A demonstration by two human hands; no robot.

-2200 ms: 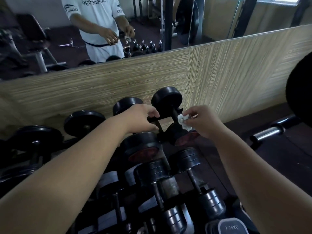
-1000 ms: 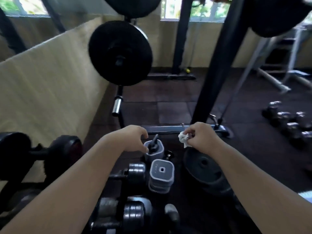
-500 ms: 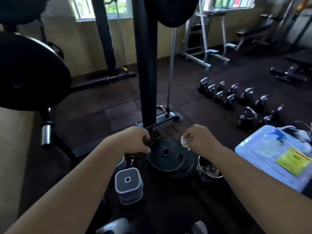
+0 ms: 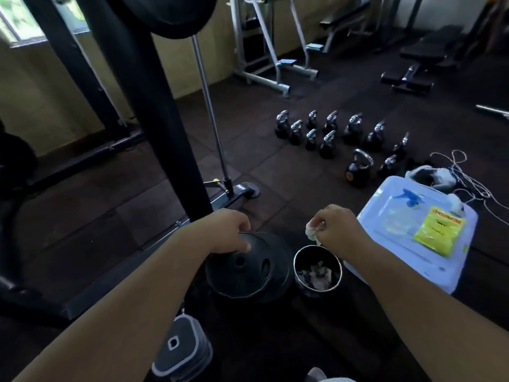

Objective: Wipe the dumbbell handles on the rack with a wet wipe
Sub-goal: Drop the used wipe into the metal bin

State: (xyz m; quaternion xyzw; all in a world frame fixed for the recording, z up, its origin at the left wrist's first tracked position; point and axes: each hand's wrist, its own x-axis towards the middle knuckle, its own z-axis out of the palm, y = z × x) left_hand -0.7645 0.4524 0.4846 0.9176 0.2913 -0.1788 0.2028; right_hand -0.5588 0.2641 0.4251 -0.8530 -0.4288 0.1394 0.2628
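The writing on the yellow packet (image 4: 438,234), lying on a pale plastic box (image 4: 399,260) at right, is too blurred to read. The right hand (image 4: 337,230) is pinching a crumpled white wipe (image 4: 312,231) at lower centre, just above a round shiny-rimmed bin (image 4: 298,274). The left hand (image 4: 225,232) is hanging loosely curled, grasping nothing, over a black weight plate (image 4: 248,277).

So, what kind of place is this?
Most likely a gym: kettlebells stand in rows, a black weight plate lies in the foreground, and a padded bench stands at the back.
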